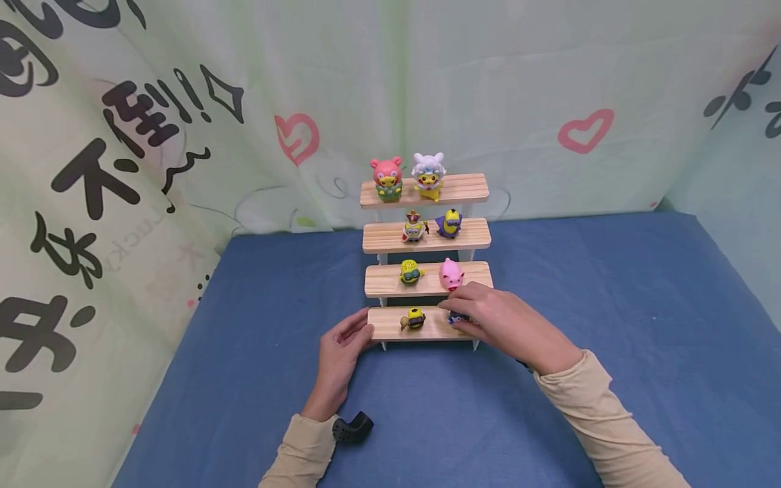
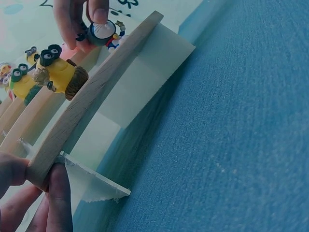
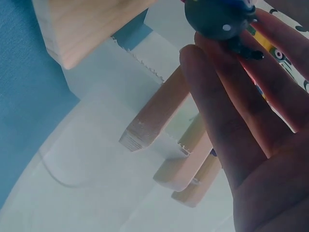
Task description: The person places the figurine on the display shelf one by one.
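Note:
A four-step wooden display stand (image 1: 393, 331) with white supports stands on the blue cloth. My left hand (image 1: 339, 352) grips the left end of its lowest plank, thumb on top and fingers underneath, as the left wrist view shows. At that plank's right end, my right hand (image 1: 512, 322) holds a small dark-blue figurine (image 2: 104, 35) between thumb and fingers; the hand partly covers it in the head view. In the right wrist view the figurine's dark round body (image 3: 217, 19) lies against the fingertips. On the same plank, a yellow minion figurine (image 1: 415, 318) stands left of it.
A pink pig figurine (image 1: 451, 274) stands close above my right hand, beside a goggled minion figurine (image 1: 410, 272). Two more minions (image 1: 413, 228) are one step higher. A red-hooded figurine (image 1: 388, 179) and a white-hooded figurine (image 1: 429, 177) occupy the top. A printed curtain (image 1: 488, 88) hangs behind.

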Motion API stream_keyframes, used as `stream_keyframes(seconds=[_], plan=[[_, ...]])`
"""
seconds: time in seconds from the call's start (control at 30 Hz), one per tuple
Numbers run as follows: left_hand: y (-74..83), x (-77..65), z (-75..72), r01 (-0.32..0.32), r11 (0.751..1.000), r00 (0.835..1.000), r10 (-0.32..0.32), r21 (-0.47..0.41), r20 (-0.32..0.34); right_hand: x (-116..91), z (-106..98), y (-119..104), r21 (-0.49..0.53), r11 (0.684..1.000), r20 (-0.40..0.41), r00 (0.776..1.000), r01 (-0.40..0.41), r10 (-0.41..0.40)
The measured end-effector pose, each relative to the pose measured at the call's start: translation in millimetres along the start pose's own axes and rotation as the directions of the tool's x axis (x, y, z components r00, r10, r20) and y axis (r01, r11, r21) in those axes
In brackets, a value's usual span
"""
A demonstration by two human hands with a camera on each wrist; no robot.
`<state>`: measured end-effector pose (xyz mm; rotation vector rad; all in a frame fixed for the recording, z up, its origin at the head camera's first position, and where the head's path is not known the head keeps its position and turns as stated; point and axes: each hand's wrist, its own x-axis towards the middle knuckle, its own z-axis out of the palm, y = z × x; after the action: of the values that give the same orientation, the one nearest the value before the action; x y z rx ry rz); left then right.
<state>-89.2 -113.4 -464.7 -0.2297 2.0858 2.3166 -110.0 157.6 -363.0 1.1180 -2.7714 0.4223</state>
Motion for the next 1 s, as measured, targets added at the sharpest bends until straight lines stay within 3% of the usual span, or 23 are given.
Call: stream_keyframes(seconds=[1.0], plan=[[3.7,-0.6,0.7,0.013,1.0,1.0,-0.013,0.021,-0.018,0.7,-6.4,-3.0,-0.018,0.999,-0.036,0.998,0.05,-0.05]])
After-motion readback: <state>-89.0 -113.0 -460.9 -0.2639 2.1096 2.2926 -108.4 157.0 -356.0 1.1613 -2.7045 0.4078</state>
